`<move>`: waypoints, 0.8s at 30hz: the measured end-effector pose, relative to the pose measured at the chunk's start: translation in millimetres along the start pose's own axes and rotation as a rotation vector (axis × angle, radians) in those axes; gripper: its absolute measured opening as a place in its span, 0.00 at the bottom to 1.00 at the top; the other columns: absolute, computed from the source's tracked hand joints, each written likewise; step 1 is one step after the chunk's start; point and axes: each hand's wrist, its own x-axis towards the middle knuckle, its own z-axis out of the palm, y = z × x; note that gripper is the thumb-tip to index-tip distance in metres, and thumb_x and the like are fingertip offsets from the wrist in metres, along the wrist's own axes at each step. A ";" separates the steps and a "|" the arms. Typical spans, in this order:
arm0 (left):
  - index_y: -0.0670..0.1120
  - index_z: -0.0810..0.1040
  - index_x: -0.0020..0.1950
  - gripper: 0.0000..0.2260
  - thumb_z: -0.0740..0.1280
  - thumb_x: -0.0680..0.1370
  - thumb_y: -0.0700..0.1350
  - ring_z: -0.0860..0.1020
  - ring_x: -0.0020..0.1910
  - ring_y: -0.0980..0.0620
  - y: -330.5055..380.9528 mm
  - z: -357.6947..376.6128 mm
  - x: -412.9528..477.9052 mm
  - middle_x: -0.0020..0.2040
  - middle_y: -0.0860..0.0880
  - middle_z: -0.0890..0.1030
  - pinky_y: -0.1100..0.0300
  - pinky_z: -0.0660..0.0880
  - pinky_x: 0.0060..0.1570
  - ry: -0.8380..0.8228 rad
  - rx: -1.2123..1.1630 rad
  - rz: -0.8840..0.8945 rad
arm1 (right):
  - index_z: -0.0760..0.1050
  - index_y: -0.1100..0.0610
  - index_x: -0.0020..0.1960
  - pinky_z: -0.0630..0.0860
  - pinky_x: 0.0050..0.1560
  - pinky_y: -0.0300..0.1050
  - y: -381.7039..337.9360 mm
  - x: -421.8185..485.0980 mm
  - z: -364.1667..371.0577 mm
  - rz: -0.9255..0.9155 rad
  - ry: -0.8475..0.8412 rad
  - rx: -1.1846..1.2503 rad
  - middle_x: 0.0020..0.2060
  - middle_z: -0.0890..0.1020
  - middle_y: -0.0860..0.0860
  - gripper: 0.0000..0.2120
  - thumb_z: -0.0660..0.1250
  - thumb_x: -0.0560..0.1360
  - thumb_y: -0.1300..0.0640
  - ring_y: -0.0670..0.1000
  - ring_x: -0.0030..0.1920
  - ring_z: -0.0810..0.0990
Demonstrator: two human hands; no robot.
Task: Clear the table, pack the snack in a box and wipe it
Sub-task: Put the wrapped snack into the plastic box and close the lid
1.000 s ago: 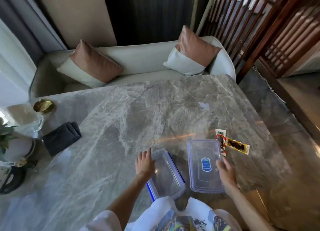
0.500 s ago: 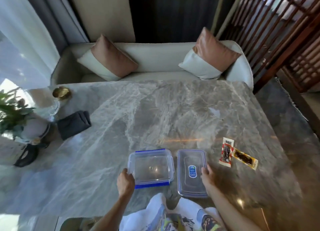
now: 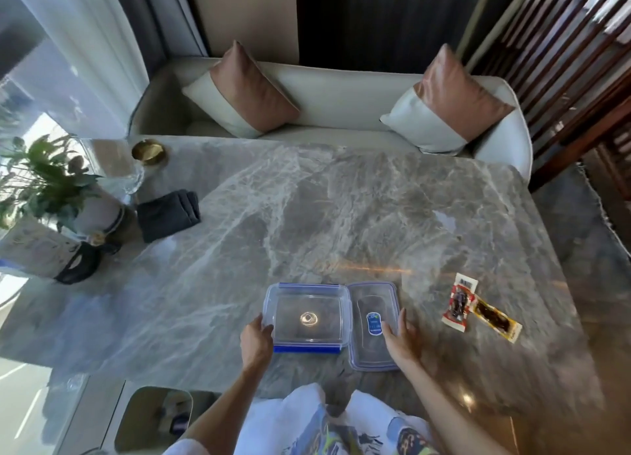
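The left hand [image 3: 256, 343] has its grip closed on the near-left corner of the box [image 3: 308, 314], thumb over the rim and fingers curled against the side wall. The box is clear plastic with blue clips on its far and near edges; it sits upright on the worktop [image 3: 307, 215] and holds nothing.

The lid [image 3: 374, 325] lies flat just right of the box, its left edge touching or nearly touching the box wall. It carries a small blue label near its middle. The right hand [image 3: 403, 342] rests on the lid's right side with fingers [image 3: 399, 321] stretched out flat; this grip is loose and spread, pressing rather than clasping, and has hold of nothing.

Two snack packets lie on the worktop to the right of the lid, apart from both hands. The red packet [image 3: 459, 302] stands nearer the lid, long side pointing away from the person. The yellow packet [image 3: 495, 321] touches its lower right side and slants off to the right. The right hand is the closer one to them, with bare marble between.

Far to the left, a folded dark cloth [image 3: 169, 214] lies near a potted plant [image 3: 44, 181], with a brass dish [image 3: 149, 151] at the far-left corner.
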 end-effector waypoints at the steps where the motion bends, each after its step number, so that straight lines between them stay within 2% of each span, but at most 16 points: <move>1: 0.39 0.75 0.67 0.17 0.63 0.78 0.36 0.80 0.55 0.39 0.2 0.0 -0.3 0.58 0.37 0.82 0.50 0.75 0.52 -0.014 -0.011 0.000 | 0.47 0.52 0.80 0.56 0.76 0.52 2.1 -4.0 1.4 -0.040 -0.027 -0.018 0.78 0.55 0.59 0.33 0.56 0.81 0.45 0.58 0.78 0.54; 3: 0.39 0.73 0.69 0.18 0.62 0.79 0.36 0.80 0.58 0.39 0.7 -0.5 0.4 0.60 0.37 0.81 0.47 0.75 0.57 -0.035 -0.014 0.011 | 0.50 0.49 0.79 0.51 0.78 0.51 3.8 -11.9 5.6 -0.078 -0.093 -0.069 0.79 0.48 0.56 0.31 0.58 0.81 0.45 0.57 0.79 0.48; 6: 0.40 0.70 0.72 0.19 0.61 0.80 0.36 0.78 0.61 0.40 -0.8 -2.8 4.3 0.63 0.38 0.79 0.46 0.75 0.62 -0.066 0.019 0.044 | 0.48 0.47 0.79 0.49 0.77 0.50 3.0 -20.2 9.0 -0.081 -0.143 -0.128 0.79 0.41 0.55 0.31 0.59 0.81 0.48 0.57 0.79 0.41; 12: 0.40 0.70 0.72 0.19 0.60 0.81 0.38 0.78 0.60 0.39 -6.4 -10.1 15.9 0.61 0.36 0.79 0.45 0.75 0.61 -0.145 0.090 0.126 | 0.43 0.46 0.79 0.49 0.78 0.49 3.9 -23.2 11.7 -0.057 -0.156 -0.189 0.78 0.35 0.55 0.34 0.59 0.81 0.55 0.58 0.78 0.37; 15: 0.40 0.71 0.70 0.17 0.59 0.81 0.39 0.78 0.57 0.38 -3.8 -9.3 16.1 0.58 0.36 0.79 0.47 0.75 0.58 -0.143 0.162 0.161 | 0.45 0.46 0.79 0.49 0.78 0.50 2.0 -20.4 11.5 -0.051 -0.136 -0.219 0.78 0.37 0.55 0.33 0.58 0.81 0.55 0.58 0.78 0.38; 19: 0.41 0.71 0.69 0.17 0.58 0.81 0.39 0.78 0.56 0.39 -6.8 -9.1 8.9 0.58 0.36 0.78 0.45 0.76 0.58 -0.137 0.213 0.158 | 0.48 0.47 0.79 0.50 0.77 0.49 6.7 -19.7 13.6 -0.088 -0.103 -0.219 0.78 0.41 0.57 0.32 0.58 0.80 0.58 0.59 0.79 0.41; 22: 0.43 0.69 0.69 0.18 0.59 0.78 0.41 0.76 0.59 0.37 4.4 -2.9 8.6 0.61 0.37 0.75 0.44 0.75 0.59 -0.083 0.323 0.041 | 0.52 0.48 0.79 0.53 0.77 0.49 9.8 -16.4 6.5 -0.112 -0.133 -0.159 0.78 0.44 0.57 0.30 0.59 0.80 0.59 0.58 0.79 0.45; 24: 0.43 0.65 0.70 0.22 0.60 0.76 0.44 0.69 0.65 0.36 20.2 6.9 0.8 0.65 0.37 0.70 0.43 0.71 0.60 0.009 0.401 -0.085 | 0.57 0.49 0.78 0.59 0.76 0.48 15.6 -14.6 -5.8 -0.147 -0.114 -0.113 0.78 0.52 0.57 0.28 0.61 0.80 0.57 0.56 0.78 0.53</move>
